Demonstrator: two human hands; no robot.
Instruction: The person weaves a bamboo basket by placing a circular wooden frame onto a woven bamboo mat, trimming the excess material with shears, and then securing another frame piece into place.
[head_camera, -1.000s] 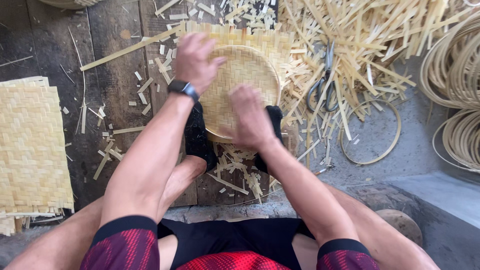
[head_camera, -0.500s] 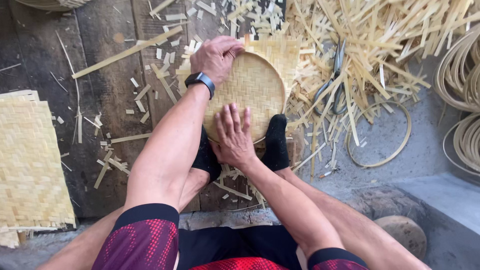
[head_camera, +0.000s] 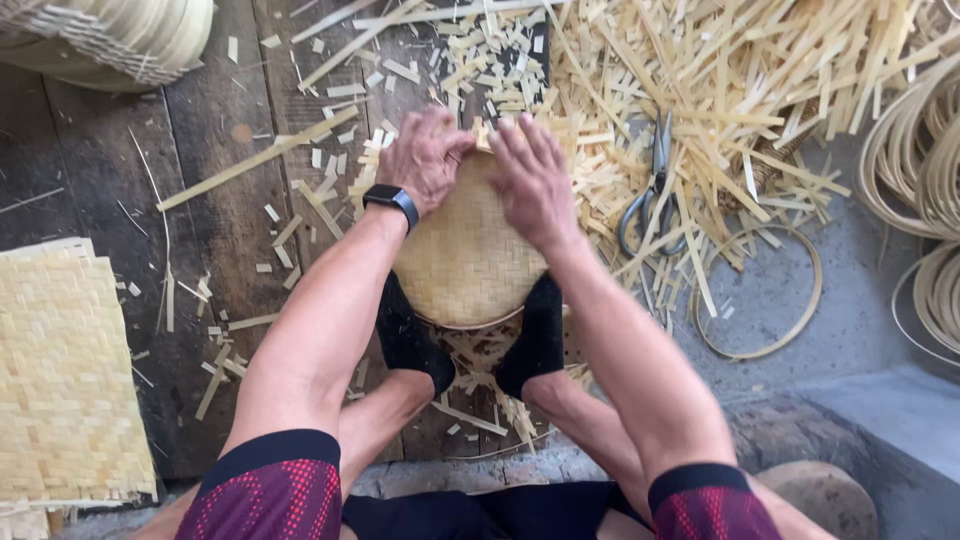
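Only one screen showing: a smartwatch (head_camera: 391, 203) with a small dark rounded-rectangle face, black band, sitting on the left wrist, lying at about ten o'clock from the frame's centre. Face staying dark. No packages, labels or signs showing.

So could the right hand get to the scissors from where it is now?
Probably yes. The right hand rests on the far edge of the woven basket, and the scissors lie just to its right on top of the bamboo strips, uncovered.

Left hand (head_camera: 425, 155) and right hand (head_camera: 530, 180) press the woven basket's (head_camera: 465, 265) far rim.
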